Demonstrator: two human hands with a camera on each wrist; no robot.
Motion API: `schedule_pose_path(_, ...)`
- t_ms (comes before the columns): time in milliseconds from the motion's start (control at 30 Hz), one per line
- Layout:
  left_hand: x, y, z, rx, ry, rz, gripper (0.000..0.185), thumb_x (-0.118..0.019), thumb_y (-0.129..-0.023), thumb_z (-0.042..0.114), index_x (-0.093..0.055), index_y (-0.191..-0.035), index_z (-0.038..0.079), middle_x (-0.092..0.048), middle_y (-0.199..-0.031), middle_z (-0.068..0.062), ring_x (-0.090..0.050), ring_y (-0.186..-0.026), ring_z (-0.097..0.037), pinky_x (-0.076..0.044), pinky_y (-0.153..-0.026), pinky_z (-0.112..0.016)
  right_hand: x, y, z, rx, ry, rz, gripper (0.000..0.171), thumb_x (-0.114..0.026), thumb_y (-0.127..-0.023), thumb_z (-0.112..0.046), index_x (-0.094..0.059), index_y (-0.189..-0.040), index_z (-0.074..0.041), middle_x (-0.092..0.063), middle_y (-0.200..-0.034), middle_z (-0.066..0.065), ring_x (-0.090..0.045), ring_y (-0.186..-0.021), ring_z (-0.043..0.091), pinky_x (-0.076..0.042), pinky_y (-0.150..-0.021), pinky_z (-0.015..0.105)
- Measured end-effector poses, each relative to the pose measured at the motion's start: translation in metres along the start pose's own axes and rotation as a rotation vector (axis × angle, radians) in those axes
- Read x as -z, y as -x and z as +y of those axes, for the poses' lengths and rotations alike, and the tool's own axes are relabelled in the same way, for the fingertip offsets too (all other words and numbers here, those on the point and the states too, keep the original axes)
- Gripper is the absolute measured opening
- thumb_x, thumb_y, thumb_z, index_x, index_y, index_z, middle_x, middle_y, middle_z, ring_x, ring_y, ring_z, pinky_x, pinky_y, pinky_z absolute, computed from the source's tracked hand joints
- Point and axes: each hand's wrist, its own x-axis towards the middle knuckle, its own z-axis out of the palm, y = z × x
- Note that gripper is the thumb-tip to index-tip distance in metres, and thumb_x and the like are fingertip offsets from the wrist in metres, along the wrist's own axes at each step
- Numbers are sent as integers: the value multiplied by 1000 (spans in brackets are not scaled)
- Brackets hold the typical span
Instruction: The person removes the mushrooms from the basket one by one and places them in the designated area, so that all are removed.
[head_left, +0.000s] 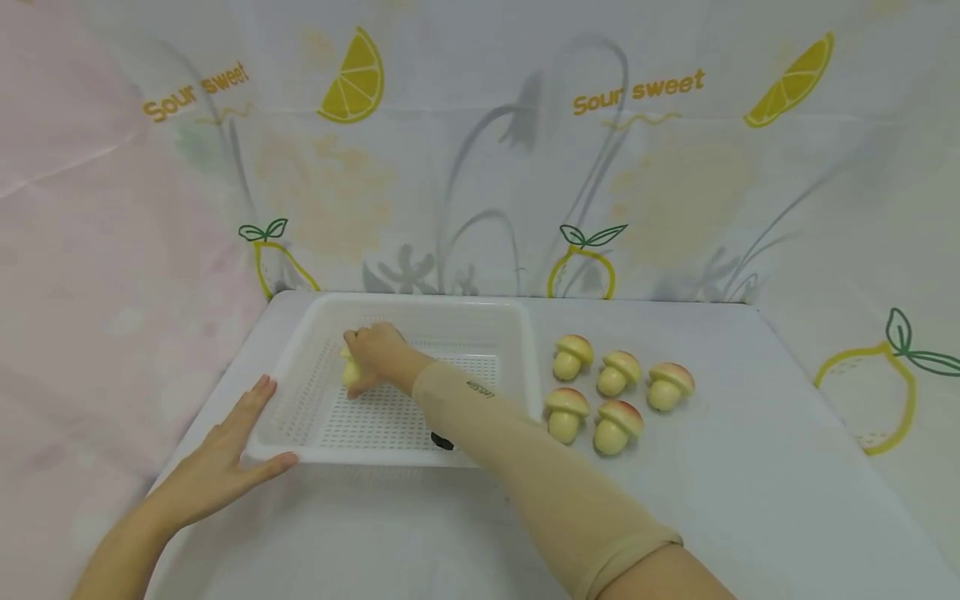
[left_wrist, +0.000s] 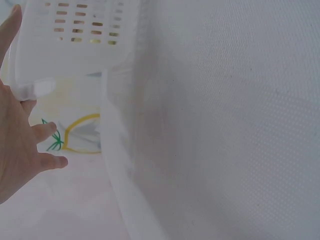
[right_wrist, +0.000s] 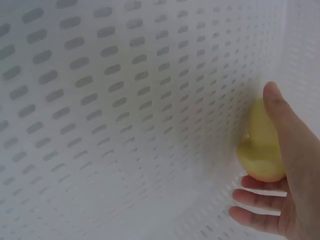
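Note:
Inside the white perforated plastic basket (head_left: 352, 456), near its left end, my right hand (head_left: 382, 354) holds a toy mushroom (right_wrist: 262, 145). The right wrist view shows the thumb along its pale yellow stem and the other fingers around the cap, which lies close to the basket floor. My left hand (head_left: 217, 467) is spread at the basket's front left corner, thumb and fingertips right at the rim. From the left wrist those fingers look straight and hold nothing. Part of the mushroom is hidden behind the right hand in the head view.
Several more toy mushrooms with reddish-yellow caps, one of them a front mushroom (head_left: 617, 427), stand in two rows to the right of the basket on the white-covered table (head_left: 750, 500). A printed cloth (head_left: 465, 167) hangs behind the table's back edge.

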Motion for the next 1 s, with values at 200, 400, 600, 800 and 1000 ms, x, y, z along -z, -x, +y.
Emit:
schedule_pose_path(200, 0, -1, 0, 1, -1, -5, 97, -67, -89, 36, 1, -156, 21, 1, -161, -10, -3, -143, -46, 1, -104, -72, -4, 0, 0, -16, -64, -8, 82, -56, -79, -74, -43, -134, -15, -58, -113, -5, -57, -98, 8, -49, -81, 22)
schedule_pose_path(400, -3, 1, 0, 15, 0, -16, 96, -66, -90, 38, 2, -156, 22, 3, -162, -7, -1, -144, -44, 0, -104, -71, -7, 1, 3, 15, -152, -23, 81, -62, -80, -63, -37, -140, -15, -55, -120, -3, -56, -101, 9, -49, -82, 23)
schedule_pose_path(600, -2, 2, 2, 20, 0, -22, 95, -65, -91, 38, 3, -156, 22, 4, -161, -8, -2, -143, -47, -3, -101, -75, -7, 3, 19, 79, -188, 39, 84, -65, -77, -61, -36, -139, -11, -52, -117, -1, -54, -101, 13, -49, -79, 25)
schedule_pose_path(800, -1, 1, 0, 16, 2, -19, 96, -65, -91, 37, 3, -156, 21, 4, -161, -9, -2, -142, -49, -2, -102, -74, 5, 12, 38, 135, -196, 161, 80, -64, -77, -61, -38, -133, -10, -50, -112, 0, -53, -94, 12, -49, -71, 24)
schedule_pose_path(1000, 0, 0, 0, 20, -4, -20, 96, -65, -91, 38, 4, -156, 22, 4, -161, -8, -2, -142, -47, -2, -103, -73, 19, 27, 59, 165, -272, 347, 84, -66, -76, -63, -39, -135, -10, -53, -121, 1, -55, -97, 11, -49, -70, 24)
